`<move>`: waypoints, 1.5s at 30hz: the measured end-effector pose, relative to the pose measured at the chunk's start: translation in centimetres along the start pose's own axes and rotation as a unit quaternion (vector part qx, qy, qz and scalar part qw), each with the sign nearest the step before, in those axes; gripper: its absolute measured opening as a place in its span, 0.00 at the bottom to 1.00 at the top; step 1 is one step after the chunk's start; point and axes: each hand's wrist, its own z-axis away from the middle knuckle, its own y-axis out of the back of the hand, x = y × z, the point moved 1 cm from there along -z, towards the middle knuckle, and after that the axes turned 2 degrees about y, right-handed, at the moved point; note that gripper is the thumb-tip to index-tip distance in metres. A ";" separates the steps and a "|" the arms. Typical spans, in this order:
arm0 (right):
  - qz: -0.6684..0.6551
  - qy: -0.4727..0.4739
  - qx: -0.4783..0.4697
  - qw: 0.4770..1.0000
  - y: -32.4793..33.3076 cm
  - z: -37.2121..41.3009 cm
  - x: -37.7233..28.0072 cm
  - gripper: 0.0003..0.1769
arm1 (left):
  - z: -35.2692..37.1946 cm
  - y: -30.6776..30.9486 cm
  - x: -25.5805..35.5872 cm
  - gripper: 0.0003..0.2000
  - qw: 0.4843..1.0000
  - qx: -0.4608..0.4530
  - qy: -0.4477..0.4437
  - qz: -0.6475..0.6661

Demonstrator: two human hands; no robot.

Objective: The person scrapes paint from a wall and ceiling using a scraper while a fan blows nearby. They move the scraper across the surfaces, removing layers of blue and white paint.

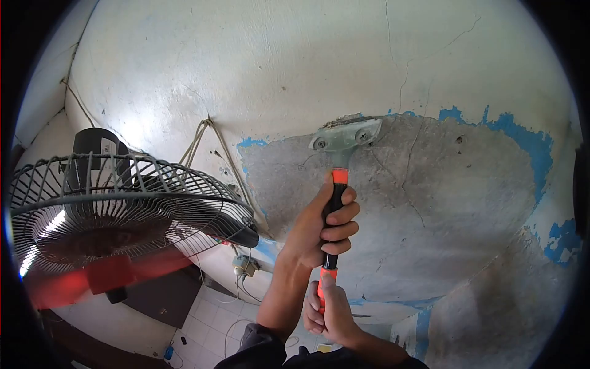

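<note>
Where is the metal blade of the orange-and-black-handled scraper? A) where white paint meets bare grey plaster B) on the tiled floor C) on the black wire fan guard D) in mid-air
A: the metal blade of the orange-and-black-handled scraper, gripped by left hand and right hand, lies against the upper edge of the bare grey plaster, just under the white paint.

Peeling white wall (246, 61), caged fan (110, 209), tiled floor (203, 326).
</note>
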 end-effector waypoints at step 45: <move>-0.088 0.080 -0.130 0.984 -1.1 -6.8 4.4 0.38 | 0.4 1.1 3.8 0.25 0.984 0.046 0.070 -0.157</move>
